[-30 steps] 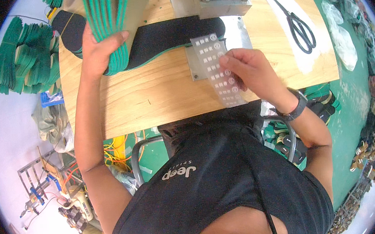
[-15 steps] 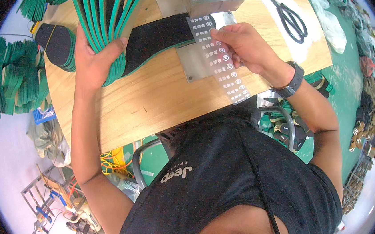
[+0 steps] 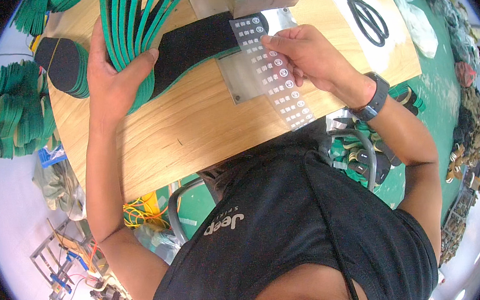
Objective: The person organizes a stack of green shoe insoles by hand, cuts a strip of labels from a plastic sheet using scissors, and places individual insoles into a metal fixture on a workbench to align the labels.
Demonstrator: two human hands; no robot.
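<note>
My left hand grips a fanned stack of green-and-black insoles, thumb across its near end. Just right of the stack, a single insole lies black side up, its far right end near the base of a metal press block. Between thumb and fingers, my right hand pinches a clear film strip printed with a row of repeated white marks. The strip's upper end overlaps the insole's right end; its lower end reaches toward the table's near edge. A dark watch is on my right wrist.
A metal plate sits under the insole and strip. Black scissors rest on white paper at the right. A banded insole bundle stands at the table's left, with more green stacks beyond it.
The whole view has shifted slightly left. Both hands keep their holds, and the strip stays over the insole's right end with little visible difference.
</note>
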